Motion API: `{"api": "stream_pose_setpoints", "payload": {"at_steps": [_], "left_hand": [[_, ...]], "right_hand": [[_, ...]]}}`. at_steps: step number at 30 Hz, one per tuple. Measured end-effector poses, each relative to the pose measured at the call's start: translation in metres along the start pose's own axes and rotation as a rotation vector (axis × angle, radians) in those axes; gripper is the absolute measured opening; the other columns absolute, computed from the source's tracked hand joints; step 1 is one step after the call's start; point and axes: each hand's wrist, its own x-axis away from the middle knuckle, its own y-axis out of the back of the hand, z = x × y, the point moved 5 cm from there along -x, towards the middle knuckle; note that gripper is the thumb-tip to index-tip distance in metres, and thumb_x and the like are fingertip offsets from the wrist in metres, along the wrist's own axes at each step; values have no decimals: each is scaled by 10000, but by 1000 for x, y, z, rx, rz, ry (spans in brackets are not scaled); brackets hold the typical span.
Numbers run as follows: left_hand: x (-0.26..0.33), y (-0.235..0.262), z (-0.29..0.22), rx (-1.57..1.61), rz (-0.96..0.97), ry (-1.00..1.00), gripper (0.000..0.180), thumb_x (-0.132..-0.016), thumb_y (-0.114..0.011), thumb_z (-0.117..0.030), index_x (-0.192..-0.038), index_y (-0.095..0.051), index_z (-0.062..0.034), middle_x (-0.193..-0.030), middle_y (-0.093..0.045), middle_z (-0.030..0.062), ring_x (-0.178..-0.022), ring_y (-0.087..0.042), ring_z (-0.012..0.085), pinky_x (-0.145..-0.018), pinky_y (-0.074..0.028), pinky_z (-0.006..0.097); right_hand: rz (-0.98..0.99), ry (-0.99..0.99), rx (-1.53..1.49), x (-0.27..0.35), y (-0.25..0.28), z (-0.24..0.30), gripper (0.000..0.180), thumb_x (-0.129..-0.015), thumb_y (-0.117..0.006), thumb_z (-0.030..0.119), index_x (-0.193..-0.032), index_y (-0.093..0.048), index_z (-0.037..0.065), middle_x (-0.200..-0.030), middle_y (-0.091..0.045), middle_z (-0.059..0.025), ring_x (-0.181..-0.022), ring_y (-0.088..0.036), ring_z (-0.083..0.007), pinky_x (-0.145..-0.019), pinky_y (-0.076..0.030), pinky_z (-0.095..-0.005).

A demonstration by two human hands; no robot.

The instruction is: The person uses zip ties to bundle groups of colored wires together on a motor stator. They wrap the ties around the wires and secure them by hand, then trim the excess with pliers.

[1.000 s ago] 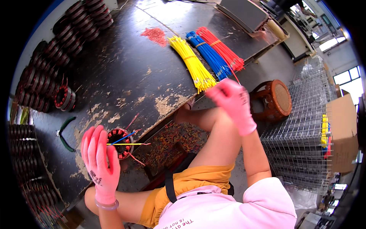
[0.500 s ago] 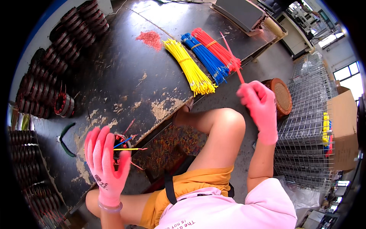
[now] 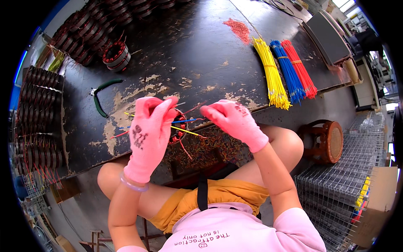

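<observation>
Both my hands wear pink gloves and meet over a ring-shaped motor stator (image 3: 176, 135) with red-brown windings at the table's front edge. My left hand (image 3: 149, 132) partly hides the stator; its fingers pinch a thin wire whose pale end (image 3: 181, 103) pokes out. A blue wire (image 3: 187, 121) and a yellow wire (image 3: 184, 130) cross the stator beneath that hand, and their far ends show left of it beside a red wire end (image 3: 119, 135). My right hand (image 3: 235, 122) is closed, fingertips by a thin reddish lead (image 3: 195, 106); what it grips is hidden.
Tied bundles of yellow wires (image 3: 270, 73), blue wires (image 3: 288, 71) and red wires (image 3: 299, 69) lie on the dark table at right. Green-handled cutters (image 3: 100, 96) and another stator (image 3: 116, 56) lie left. Stacked stators (image 3: 86, 31) stand behind. A wooden stool (image 3: 323, 140) is at right.
My right hand has come left from beside the bundles, where it held up a red wire, to the stator. My left hand has gone from open fingers to a pinch. The view has shifted.
</observation>
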Motion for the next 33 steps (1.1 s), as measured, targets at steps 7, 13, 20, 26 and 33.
{"api": "stream_pose_setpoints", "payload": {"at_steps": [7, 13, 20, 26, 33], "left_hand": [[8, -43, 37, 89, 31, 71, 411, -913, -667, -4, -1318, -621, -64, -1088, -563, 151, -931, -648, 332, -769, -536, 413], [13, -25, 66, 130, 60, 93, 234, -921, -654, -1, -1149, -613, -35, -1080, -559, 154, -926, -666, 341, -778, -549, 409], [14, -8, 72, 106, 150, 94, 180, -912, -661, 15, -1090, -651, -12, -1070, -571, 135, -918, -659, 294, -794, -544, 363], [7, -8, 58, 23, 205, 2, 196, -893, -676, -8, -1087, -654, -25, -1080, -583, 139, -915, -660, 322, -785, -542, 398], [5, -3, 44, -77, 165, 24, 135, -872, -687, -43, -1002, -648, -42, -1042, -607, 119, -909, -653, 333, -764, -532, 407]], "right_hand": [[143, -187, -497, -21, -48, 10, 293, -977, -645, 256, -1066, -732, -10, -879, -730, -120, -783, -684, -181, -745, -546, -331], [61, -166, -546, -29, -74, 23, 160, -931, -685, 114, -1032, -733, 0, -907, -720, -76, -774, -676, -139, -722, -546, -306], [-59, 4, -297, -24, -55, 38, 147, -880, -731, 101, -1020, -766, 77, -880, -676, -87, -768, -678, -227, -689, -533, -331], [-181, 350, -14, -30, -34, 58, 101, -836, -753, 92, -932, -724, 92, -881, -671, -77, -862, -672, -301, -760, -543, -391], [103, 37, -309, -37, -35, 50, 107, -945, -660, 68, -1041, -697, 37, -937, -706, -136, -797, -679, -235, -732, -536, -332]]}}
